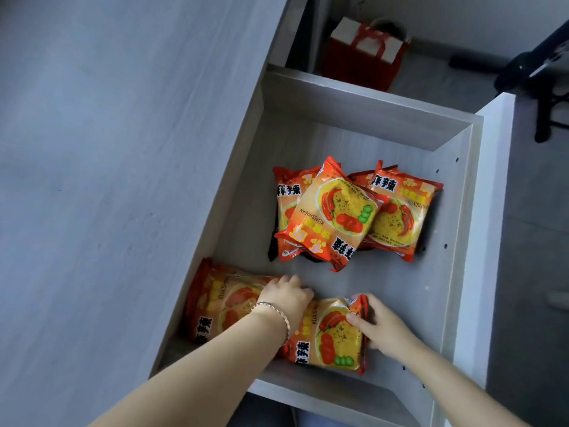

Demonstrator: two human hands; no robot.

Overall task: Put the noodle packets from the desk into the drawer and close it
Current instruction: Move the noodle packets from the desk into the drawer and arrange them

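The grey drawer stands pulled out, holding several orange noodle packets. A heap of packets lies in the drawer's middle. Nearer me, one packet lies at the left wall and another packet beside it. My left hand, with a bracelet on the wrist, rests fingers-down across the edges of these two packets. My right hand grips the right packet's upper right corner, thumb on its face. The desk top at the left shows no packets.
A red and white bag stands on the floor beyond the drawer. A dark chair base is at the upper right. The drawer's white front panel runs along the right side.
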